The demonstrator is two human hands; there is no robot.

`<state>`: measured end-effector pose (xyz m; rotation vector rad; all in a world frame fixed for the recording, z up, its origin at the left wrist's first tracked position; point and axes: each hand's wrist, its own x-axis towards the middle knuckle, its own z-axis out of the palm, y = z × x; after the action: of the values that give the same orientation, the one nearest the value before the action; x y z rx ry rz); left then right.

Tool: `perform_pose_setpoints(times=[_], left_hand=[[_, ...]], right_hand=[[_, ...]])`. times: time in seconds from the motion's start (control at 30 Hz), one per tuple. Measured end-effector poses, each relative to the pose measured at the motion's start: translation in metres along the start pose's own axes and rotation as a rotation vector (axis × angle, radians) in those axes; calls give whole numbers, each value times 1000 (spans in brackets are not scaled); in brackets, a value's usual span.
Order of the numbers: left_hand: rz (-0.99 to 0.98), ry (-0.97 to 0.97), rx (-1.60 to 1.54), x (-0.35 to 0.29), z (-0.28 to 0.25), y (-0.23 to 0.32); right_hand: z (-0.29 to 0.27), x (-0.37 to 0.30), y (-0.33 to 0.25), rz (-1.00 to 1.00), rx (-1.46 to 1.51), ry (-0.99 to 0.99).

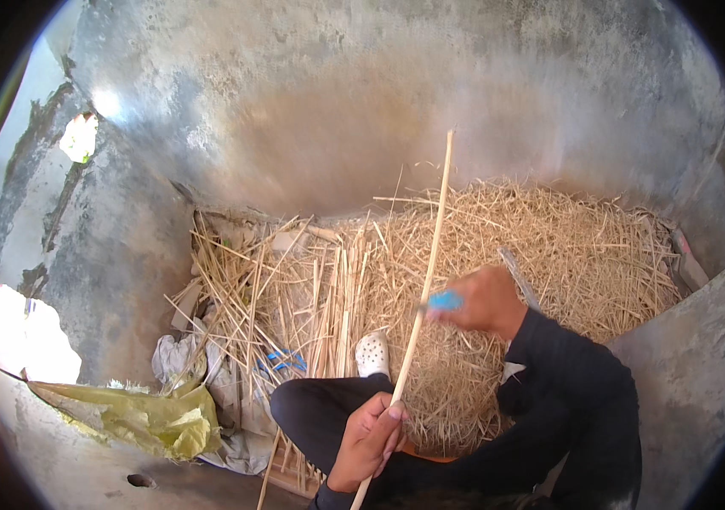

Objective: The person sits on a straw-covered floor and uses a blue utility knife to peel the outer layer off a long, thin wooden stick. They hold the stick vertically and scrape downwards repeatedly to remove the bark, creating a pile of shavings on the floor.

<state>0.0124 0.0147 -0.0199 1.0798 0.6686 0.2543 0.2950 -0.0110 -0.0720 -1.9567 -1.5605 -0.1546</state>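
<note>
- Down on the floor, against a rough grey concrete wall (pixel 362 102), a person sits cross-legged in dark trousers, one white clog (pixel 372 354) poking out by the knee.
- Left hand (pixel 371 442) is low in the picture, fingers (pixel 392 421) wrapped snug round the lower part of a long pale stick (pixel 429 255), so a closed grip on it.
- That stick runs up at a slant from the bottom edge, past the knee, and its top end stands out against the wall.
- Right hand (pixel 481 299) is higher up, right at the stick's middle, curled shut round a small blue-handled tool (pixel 445 299). The blue bit sits touching or just beside the stick, can't tell which, and the working end is too blurry to make out.
- Behind the hands there's a big heap of straw-coloured shavings (pixel 549 246), and to its left a loose bundle of split sticks (pixel 294 289) lying mostly lengthwise.
- Further left, a crumpled yellow-green sack (pixel 137 416) and some grey-white cloth (pixel 179 357) lie on the floor.
</note>
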Motion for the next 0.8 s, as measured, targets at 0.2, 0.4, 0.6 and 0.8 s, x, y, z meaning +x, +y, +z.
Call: perform_pose_setpoints(times=[0.2, 0.4, 0.6, 0.8], left_hand=[[0, 4, 26, -1, 2, 7], [-21, -41, -8, -9, 5, -1], [-60, -43, -58, -8, 5, 8], [-30, -77, -19, -24, 11, 1]], right_hand=[[8, -7, 3, 41, 35, 34], [-3, 21, 63, 159, -156, 119], [11, 5, 25, -2, -65, 58], [-18, 41, 109, 263, -256, 84]])
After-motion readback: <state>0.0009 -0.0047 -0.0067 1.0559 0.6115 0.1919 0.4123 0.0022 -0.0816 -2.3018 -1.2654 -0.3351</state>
